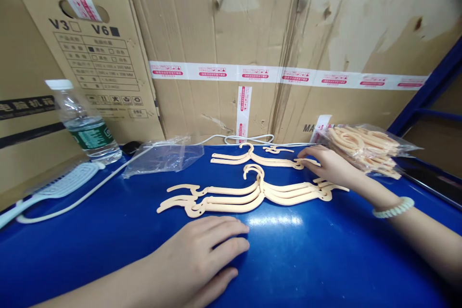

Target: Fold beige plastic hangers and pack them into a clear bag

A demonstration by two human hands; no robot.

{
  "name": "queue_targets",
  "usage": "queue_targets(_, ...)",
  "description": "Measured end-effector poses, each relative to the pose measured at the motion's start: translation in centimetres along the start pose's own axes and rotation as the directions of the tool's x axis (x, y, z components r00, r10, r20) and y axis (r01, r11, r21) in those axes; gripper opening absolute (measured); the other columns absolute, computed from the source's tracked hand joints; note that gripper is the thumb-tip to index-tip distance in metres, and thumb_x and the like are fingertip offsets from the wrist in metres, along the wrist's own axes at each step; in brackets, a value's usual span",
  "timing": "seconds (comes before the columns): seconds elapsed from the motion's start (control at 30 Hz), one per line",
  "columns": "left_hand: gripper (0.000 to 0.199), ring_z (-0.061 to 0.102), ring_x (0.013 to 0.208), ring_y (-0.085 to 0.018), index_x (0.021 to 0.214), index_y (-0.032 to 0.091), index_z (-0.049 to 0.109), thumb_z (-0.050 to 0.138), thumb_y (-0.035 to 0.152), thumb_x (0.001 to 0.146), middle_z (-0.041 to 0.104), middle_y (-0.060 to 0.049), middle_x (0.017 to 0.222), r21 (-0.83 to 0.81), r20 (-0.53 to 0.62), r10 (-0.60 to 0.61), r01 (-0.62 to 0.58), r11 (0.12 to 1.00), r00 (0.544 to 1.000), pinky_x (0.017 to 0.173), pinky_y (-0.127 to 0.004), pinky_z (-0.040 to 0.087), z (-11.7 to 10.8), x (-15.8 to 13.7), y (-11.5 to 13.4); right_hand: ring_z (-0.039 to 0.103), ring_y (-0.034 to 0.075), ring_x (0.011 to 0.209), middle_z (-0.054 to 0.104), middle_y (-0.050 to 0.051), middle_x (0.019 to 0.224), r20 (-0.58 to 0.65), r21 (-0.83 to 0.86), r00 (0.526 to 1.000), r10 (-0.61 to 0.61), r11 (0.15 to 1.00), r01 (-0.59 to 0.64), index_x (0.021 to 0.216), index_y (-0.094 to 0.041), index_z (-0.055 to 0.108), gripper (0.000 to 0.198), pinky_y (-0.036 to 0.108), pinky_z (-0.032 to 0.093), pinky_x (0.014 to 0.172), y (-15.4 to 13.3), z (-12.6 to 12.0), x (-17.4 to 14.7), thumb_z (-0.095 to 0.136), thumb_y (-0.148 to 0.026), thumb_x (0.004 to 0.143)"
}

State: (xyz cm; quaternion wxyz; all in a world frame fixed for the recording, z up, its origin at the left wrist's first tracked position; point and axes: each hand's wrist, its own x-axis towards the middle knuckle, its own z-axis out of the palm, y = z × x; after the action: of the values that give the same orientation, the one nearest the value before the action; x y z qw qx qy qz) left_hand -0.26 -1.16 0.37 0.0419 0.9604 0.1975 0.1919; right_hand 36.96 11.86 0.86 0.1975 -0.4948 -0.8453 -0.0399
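Note:
Cream plastic clothes hangers lie on the blue table. At the back, one hanger [267, 160] has its hook pointing away from me, and my right hand [327, 166] has its fingers closed at that hanger's right end. The fingertips partly cover the end piece. Closer to me lies a nested group of hangers [231, 200], with curved end pieces at both sides. Small loose hanger pieces [276, 150] rest behind the back hanger. My left hand [209, 257] lies flat, palm down, in front of the group, fingers stretched out and holding nothing.
A clear bag of hanger parts [364, 147] sits at the right. On the left are a water bottle [90, 130], a pale blue hairbrush [68, 183], a white cable [90, 196] and a flattened clear bag [166, 156]. Cardboard [216, 24] stands along the back.

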Motion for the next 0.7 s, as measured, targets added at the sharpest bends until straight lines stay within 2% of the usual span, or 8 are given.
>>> queue_targets(0.33,0.032,0.062,0.110,-0.023,0.118,0.019,0.056,0.052,0.014,0.087,0.064,-0.010,0.124,-0.019,0.017,-0.008,0.008,1.000,1.000,0.095,-0.035,0.053,-0.2,0.1,0.1,0.065,0.028,0.097,0.072,0.014,0.102,0.062,-0.100,0.994,0.085,0.992,-0.078,0.104,-0.013,0.065,0.026,0.039,0.050,0.086,-0.2,0.6,2.4,0.049,-0.024,0.087)
queue_targets(0.6,0.032,0.062,0.109,-0.024,0.118,0.020,0.055,0.051,0.013,0.087,0.064,-0.010,0.123,-0.044,0.027,-0.002,0.003,0.999,1.000,0.094,-0.036,0.052,-0.3,0.3,0.1,0.065,0.026,0.105,0.070,0.015,0.115,0.138,-0.142,0.988,0.075,0.988,-0.055,0.115,-0.010,0.065,0.033,0.034,0.048,0.093,0.5,0.9,3.6,0.050,-0.023,0.089)
queue_targets(0.7,0.032,0.062,0.108,-0.024,0.118,0.020,0.055,0.051,0.013,0.087,0.064,-0.010,0.123,-0.053,0.026,-0.002,0.003,0.999,1.000,0.094,-0.036,0.052,-0.2,0.3,0.0,0.067,0.025,0.102,0.071,0.016,0.113,0.157,-0.162,0.984,0.090,0.985,-0.064,0.115,-0.009,0.067,0.033,0.031,0.049,0.089,1.2,1.0,4.5,0.050,-0.021,0.089)
